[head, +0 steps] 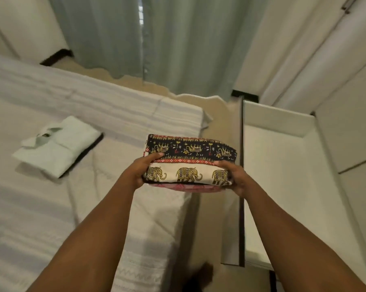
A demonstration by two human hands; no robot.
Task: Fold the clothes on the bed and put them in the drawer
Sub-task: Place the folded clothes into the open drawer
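Left hand (138,172) and right hand (236,177) grip folded cloth (190,159) by its ends -- looks like carry step; next: swing right, lower flat into drawer (283,175).

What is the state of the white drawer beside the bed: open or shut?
Open: the white drawer is pulled out, and its inner floor and walls show from above.

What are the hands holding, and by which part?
A folded elephant-print cloth bundle, black, cream and red: left hand grips its left end, right hand its right end.
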